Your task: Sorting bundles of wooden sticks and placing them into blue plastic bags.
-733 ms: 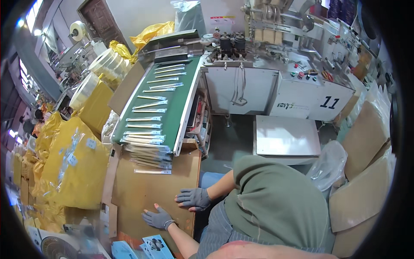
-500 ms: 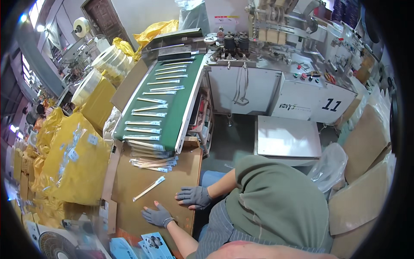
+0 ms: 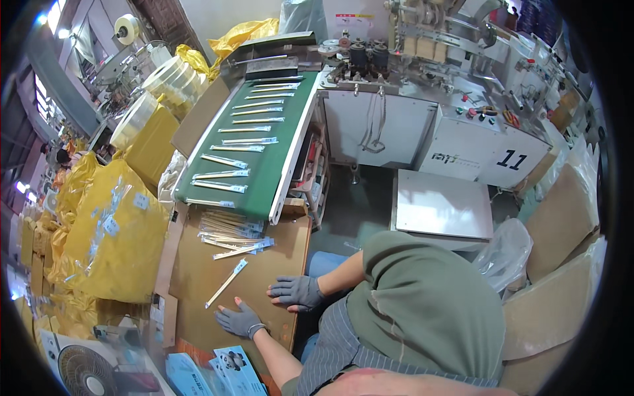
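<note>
A large white packing machine (image 3: pixel 456 125) is filling the upper right of the head view, and a green conveyor belt (image 3: pixel 264 145) is running down from it toward the person, carrying wrapped chopstick packets (image 3: pixel 224 160) laid crosswise in a row. Yellow sacks (image 3: pixel 112 231) are piling up along the left side, with rolls of film (image 3: pixel 158 86) sitting above them. Below the belt's end a brown cardboard-covered table (image 3: pixel 198 277) is catching the packets, which are gathering in a loose heap (image 3: pixel 231 231) at its far edge.

One single packet (image 3: pixel 226 282) is lying apart from the heap, slanted on the cardboard just beyond the left hand (image 3: pixel 239 321). That hand (gloved in grey, with reddish fingertips) is resting flat on the table, fingers spread and holding nothing. The right hand (image 3: pixel 296 292), gloved the same, is lying palm-down near the table's right edge, fingers loosely together, also empty. A small fan (image 3: pixel 86 369) is sitting at the lower left.
</note>
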`<state>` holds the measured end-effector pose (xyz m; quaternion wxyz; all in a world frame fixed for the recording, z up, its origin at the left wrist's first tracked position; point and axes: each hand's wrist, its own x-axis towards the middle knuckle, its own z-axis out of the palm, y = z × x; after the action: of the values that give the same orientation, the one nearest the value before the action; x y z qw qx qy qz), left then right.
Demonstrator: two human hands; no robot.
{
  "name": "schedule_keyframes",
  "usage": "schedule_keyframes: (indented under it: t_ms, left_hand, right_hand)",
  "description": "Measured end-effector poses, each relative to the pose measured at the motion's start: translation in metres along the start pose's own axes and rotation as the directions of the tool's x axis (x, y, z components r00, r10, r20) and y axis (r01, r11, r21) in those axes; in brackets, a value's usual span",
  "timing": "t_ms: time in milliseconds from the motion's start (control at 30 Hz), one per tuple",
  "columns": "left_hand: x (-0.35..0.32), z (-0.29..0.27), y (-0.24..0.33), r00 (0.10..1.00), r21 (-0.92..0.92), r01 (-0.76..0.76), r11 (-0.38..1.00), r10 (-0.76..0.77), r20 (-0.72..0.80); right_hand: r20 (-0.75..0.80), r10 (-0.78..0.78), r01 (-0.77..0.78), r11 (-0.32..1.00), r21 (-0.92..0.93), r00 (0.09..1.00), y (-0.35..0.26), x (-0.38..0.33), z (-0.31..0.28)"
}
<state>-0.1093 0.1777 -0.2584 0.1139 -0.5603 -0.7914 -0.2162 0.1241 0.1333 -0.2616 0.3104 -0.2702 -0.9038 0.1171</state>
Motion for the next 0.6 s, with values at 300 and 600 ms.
schedule_keyframes:
  t_ms: [300,600]
  left_hand:
    - [-0.003,-0.001,0.001,1.000,-0.011,0.005,1.000,-0.005,-0.019]
    - [-0.001,-0.013,0.004,0.990,-0.127,-0.123,0.984,0.114,-0.082]
  right_hand:
    - [0.026,0.006,-0.006,1.000,-0.007,1.000,0.001,-0.002,-0.001]
    - [-0.171,0.174,-0.165,0.984,0.064,0.970,0.000,0.053,-0.025]
